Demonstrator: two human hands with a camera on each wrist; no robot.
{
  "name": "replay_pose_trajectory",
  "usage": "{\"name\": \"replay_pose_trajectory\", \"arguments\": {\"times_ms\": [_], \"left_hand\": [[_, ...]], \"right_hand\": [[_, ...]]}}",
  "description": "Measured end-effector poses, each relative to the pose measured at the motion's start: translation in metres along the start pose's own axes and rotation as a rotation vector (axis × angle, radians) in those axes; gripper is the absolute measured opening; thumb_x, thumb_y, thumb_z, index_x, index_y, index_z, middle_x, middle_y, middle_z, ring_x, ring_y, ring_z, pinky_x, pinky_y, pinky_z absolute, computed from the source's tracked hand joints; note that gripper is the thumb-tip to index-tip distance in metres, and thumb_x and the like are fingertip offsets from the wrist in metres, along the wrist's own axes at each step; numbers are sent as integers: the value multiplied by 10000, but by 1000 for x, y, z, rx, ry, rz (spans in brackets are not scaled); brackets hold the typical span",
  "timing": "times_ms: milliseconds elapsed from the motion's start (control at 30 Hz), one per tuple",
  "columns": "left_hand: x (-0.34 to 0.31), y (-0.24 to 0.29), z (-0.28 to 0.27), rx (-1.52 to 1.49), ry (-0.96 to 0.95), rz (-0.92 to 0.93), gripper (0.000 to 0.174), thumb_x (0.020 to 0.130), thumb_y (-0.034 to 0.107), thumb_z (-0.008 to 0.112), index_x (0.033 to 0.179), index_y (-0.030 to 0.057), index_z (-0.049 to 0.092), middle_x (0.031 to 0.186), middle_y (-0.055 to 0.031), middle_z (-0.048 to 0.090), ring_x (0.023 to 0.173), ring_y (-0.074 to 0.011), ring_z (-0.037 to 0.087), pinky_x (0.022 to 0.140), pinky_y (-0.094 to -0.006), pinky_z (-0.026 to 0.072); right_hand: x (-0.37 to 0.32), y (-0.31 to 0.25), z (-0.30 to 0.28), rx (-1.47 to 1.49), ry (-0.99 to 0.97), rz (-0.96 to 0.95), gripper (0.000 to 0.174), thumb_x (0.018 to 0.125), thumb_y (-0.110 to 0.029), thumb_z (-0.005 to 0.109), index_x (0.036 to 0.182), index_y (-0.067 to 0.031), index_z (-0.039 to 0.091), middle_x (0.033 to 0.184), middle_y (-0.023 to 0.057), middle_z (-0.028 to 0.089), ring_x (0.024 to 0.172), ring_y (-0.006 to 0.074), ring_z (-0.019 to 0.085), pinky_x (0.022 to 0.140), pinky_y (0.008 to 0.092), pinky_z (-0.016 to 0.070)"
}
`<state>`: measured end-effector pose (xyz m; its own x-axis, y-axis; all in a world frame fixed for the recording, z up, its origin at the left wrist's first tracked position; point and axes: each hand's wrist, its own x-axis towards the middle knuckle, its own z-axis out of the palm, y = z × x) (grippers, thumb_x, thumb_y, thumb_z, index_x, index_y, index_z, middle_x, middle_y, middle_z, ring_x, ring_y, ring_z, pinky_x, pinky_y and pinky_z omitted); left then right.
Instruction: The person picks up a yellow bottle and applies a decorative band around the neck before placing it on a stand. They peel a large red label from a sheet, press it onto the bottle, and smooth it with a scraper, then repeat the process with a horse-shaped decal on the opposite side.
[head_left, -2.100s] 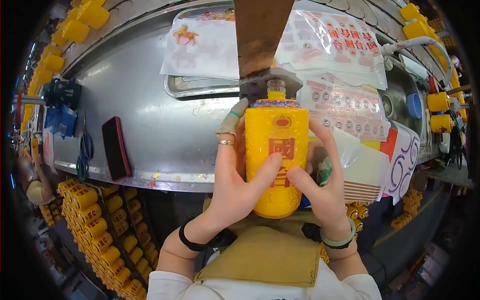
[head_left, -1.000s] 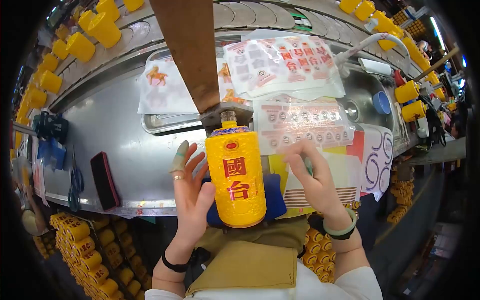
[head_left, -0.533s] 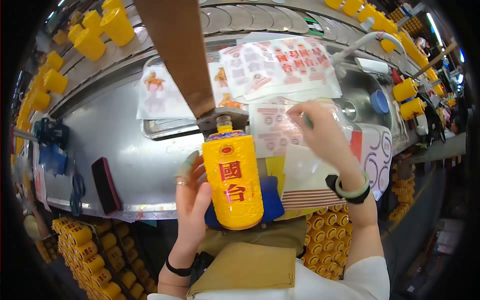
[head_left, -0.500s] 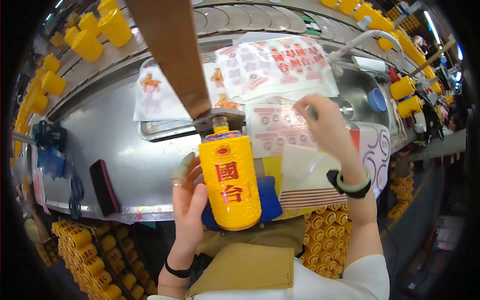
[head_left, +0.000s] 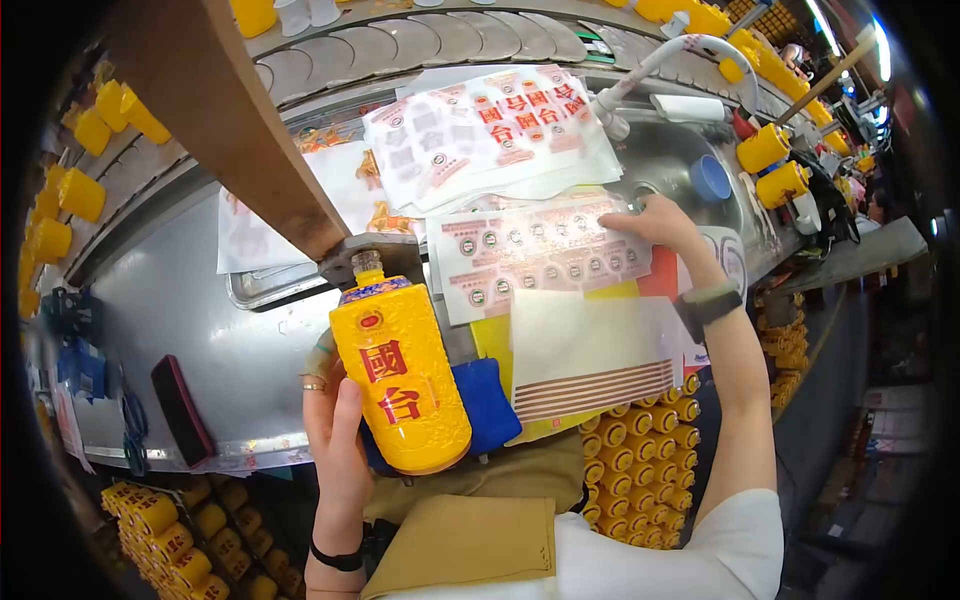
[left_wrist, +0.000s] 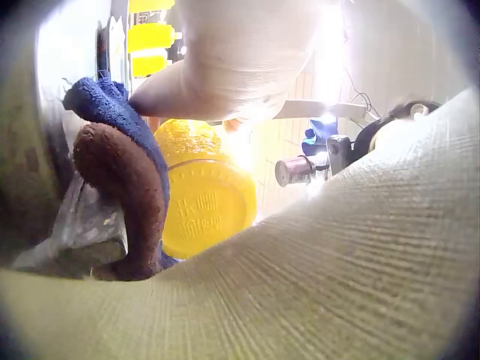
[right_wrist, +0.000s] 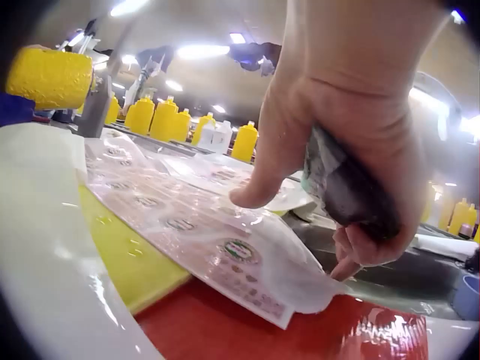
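Observation:
A yellow embossed bottle point(head_left: 400, 385) with red characters leans with its neck in a metal clamp point(head_left: 365, 258) and its base on a blue cloth point(head_left: 492, 400). My left hand point(head_left: 335, 435) holds the bottle from the left, thumb along its side and fingers behind it. The left wrist view shows the bottle's round base point(left_wrist: 206, 206) and the blue cloth point(left_wrist: 112, 105). My right hand point(head_left: 662, 220) reaches to the far edge of a sheet of small round stickers point(head_left: 540, 255). Its thumb presses the sheet point(right_wrist: 225, 247) while its fingers curl round a dark grey wad point(right_wrist: 352, 191).
More sticker sheets point(head_left: 490, 125) lie on the steel counter point(head_left: 230, 350) beside a dark phone point(head_left: 180, 410). A wooden beam point(head_left: 220, 110) slants over the clamp. Crates of yellow bottles point(head_left: 640, 460) sit below. A blue cup point(head_left: 712, 178) and a hose point(head_left: 670, 60) stand at the back right.
My right hand left the bottle and moved up and right across the sticker sheet to its far edge. The left hand stays on the bottle.

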<state>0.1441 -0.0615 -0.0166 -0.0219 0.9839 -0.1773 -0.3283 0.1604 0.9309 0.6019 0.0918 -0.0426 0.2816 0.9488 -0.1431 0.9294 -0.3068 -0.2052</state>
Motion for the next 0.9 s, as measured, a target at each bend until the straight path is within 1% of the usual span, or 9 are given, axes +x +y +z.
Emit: {"name": "replay_pose_trajectory", "arguments": {"times_ms": [33,167,433,500,633,733,800,867,900], "left_hand": [[0,0,0,4,-3,1,524,1081,173,483,1556,-15,368,1519,-165,494,1402,-237,478,1184,-399,347],[-2,0,3,2,22,16,517,1078,190,494,1539,-16,385,1506,-159,502,1384,-234,491,1177,-393,354],[-2,-8,1,-50,44,-9,507,1077,198,505,1525,-17,401,1494,-154,504,1378,-228,494,1171,-380,365],[-3,-7,2,-29,74,-28,511,1079,199,509,1529,-18,397,1504,-155,492,1382,-221,487,1164,-373,374],[-6,-4,-1,14,52,24,527,1094,238,478,1544,-19,381,1529,-160,465,1403,-240,470,1166,-389,378],[-14,-14,-10,49,-20,152,791,1014,387,662,1588,-16,296,1565,-168,423,1436,-274,441,1190,-412,363],[-27,-15,-7,85,-174,291,1204,769,420,929,1616,-20,195,1590,-183,382,1465,-297,407,1207,-438,351],[-38,-24,-6,149,-184,168,1482,531,327,1062,1629,-19,128,1603,-196,357,1467,-295,408,1204,-444,360],[-38,-27,-10,282,-193,172,1444,543,215,1061,1629,-26,140,1567,-198,415,1419,-285,475,1168,-429,409]], "right_hand": [[8,-5,-17,66,-275,145,765,727,-648,817,977,70,726,847,156,695,701,217,663,620,338,508],[27,18,-23,114,-487,162,577,783,-582,808,878,-17,733,703,37,573,552,138,505,470,312,349],[52,51,-9,243,-508,180,401,802,-439,814,895,-53,759,760,33,650,556,120,518,461,307,400],[64,62,11,30,-278,123,369,795,-345,795,918,0,750,834,114,730,647,230,660,564,373,521],[69,63,40,-325,-65,89,356,792,-292,764,931,33,723,897,210,749,821,387,729,708,442,570],[49,36,5,-211,97,105,282,823,-185,745,1052,-22,727,993,233,749,959,438,709,817,486,552],[27,13,-11,-21,246,-176,204,852,-137,737,1030,-40,712,962,238,729,932,432,703,790,494,542],[-1,-18,-24,110,339,-457,102,881,-63,699,979,-37,689,910,207,718,874,413,699,754,469,539],[-22,-43,-36,166,303,-504,94,889,-37,684,982,-24,680,902,195,710,856,403,690,754,443,535]]}}
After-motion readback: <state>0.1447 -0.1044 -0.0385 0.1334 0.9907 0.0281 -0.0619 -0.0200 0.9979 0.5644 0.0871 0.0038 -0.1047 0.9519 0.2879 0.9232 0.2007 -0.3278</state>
